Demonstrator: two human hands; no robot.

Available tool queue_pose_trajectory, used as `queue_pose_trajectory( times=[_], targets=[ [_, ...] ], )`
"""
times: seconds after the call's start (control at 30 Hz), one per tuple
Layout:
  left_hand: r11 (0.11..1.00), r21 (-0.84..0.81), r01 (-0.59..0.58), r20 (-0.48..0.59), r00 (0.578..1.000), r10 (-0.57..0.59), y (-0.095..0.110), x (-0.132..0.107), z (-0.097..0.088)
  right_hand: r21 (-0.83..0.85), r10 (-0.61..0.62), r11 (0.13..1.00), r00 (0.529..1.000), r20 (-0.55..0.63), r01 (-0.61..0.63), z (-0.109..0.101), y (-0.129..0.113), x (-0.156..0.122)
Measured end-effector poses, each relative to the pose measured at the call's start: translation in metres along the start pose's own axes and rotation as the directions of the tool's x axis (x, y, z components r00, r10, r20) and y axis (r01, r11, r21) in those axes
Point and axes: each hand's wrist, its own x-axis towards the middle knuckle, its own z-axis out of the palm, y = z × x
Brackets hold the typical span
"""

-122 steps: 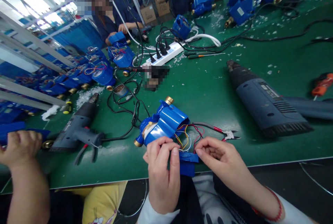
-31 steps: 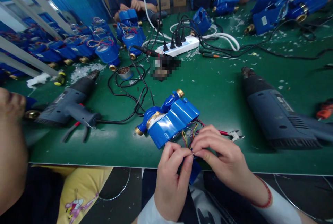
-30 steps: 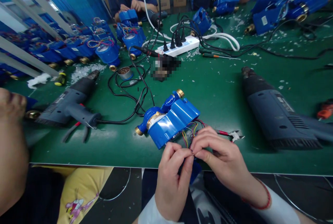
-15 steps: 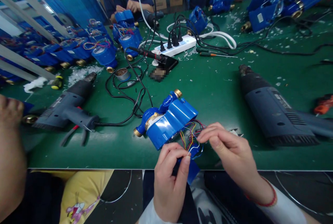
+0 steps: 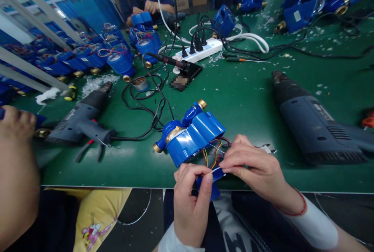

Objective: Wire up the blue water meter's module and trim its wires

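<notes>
Our left fingertips point(image 5: 204, 178) pinch a blue plastic flap point(image 5: 209, 185) with a thin pale wire lying along it, and our right fingertips point(image 5: 224, 169), held narrow, press on the flap's upper edge. Half a second ago our hands stood further apart; now they have closed together. Red and yellow wires point(image 5: 212, 157) run from the flap area up to a blue water meter point(image 5: 194, 137), which lies on the green bench mat point(image 5: 248, 103) just beyond our hands, barely shifted, with brass end fittings. Diagonal cutters point(image 5: 267, 149) lie just right of our right hand, between two grey heat guns point(image 5: 312, 127). A white label point(image 5: 297, 15) on a far meter is too small to read.
</notes>
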Motion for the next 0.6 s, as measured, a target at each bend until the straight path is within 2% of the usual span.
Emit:
queue_pose_trajectory(
  times=[0.1,0.17,0.23,0.33,0.4,0.47,0.6],
  targets=[
    [1.000,0.006,-0.003,-0.009,1.000,0.003,0.001,0.000,0.000,0.134,0.173,0.978,0.982,-0.071,-0.162,0.004,-0.003,0.001],
    [1.000,0.004,-0.002,-0.013,1.000,0.002,0.001,0.000,-0.001,0.259,0.320,0.924,0.939,-0.125,-0.281,0.008,-0.005,0.001],
    [1.000,-0.001,0.004,-0.014,1.000,-0.004,0.001,-0.001,-0.001,0.347,0.394,0.880,0.907,-0.150,-0.325,0.011,-0.006,0.001],
    [1.000,-0.010,0.007,-0.020,1.000,-0.007,0.001,-0.001,-0.001,0.415,0.408,0.852,0.901,-0.148,-0.318,0.011,-0.006,0.001],
    [1.000,-0.018,0.002,-0.026,1.000,-0.003,0.001,-0.001,-0.001,0.393,0.417,0.850,0.904,-0.096,-0.350,0.007,-0.006,0.001],
    [1.000,-0.024,-0.006,-0.036,0.999,0.005,0.002,-0.001,-0.001,0.276,0.379,0.891,0.925,-0.016,-0.360,0.001,-0.006,0.001],
    [0.999,-0.037,-0.012,-0.044,0.999,0.010,0.001,-0.001,-0.001,0.039,0.185,0.981,0.980,0.071,-0.188,-0.005,-0.007,0.004]
  ],
)
